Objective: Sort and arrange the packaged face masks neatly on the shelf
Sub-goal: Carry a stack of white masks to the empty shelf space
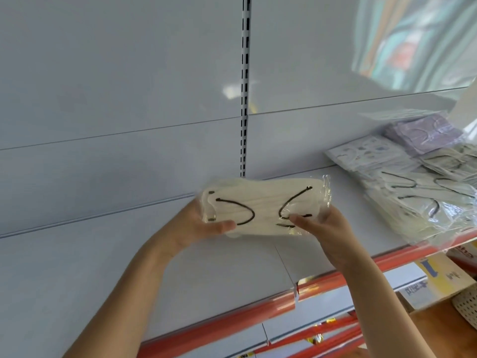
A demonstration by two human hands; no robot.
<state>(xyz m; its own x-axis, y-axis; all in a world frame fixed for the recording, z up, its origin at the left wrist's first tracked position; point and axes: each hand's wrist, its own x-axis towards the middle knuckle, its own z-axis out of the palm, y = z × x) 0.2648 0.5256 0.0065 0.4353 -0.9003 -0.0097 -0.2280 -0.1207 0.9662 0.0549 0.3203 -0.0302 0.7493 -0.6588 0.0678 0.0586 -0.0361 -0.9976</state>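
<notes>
Right now both hands hold one pack of cream masks up in the air, above the white shelf. The left hand grips the pack's 9 o'clock end, thumb on top. The right hand grips the 3 o'clock end the same way. Neither hand is loose.

To do this step well, I think the pack should stay flat and level, then go down softly onto the bare shelf part under it. Its long side should line up with the orange front edge.

Farther off, at 2 o'clock, a messy pile of mask packs lies on the shelf, well apart from the held pack. A purple pack sits at the back of it. Matching colours should go together.
</notes>
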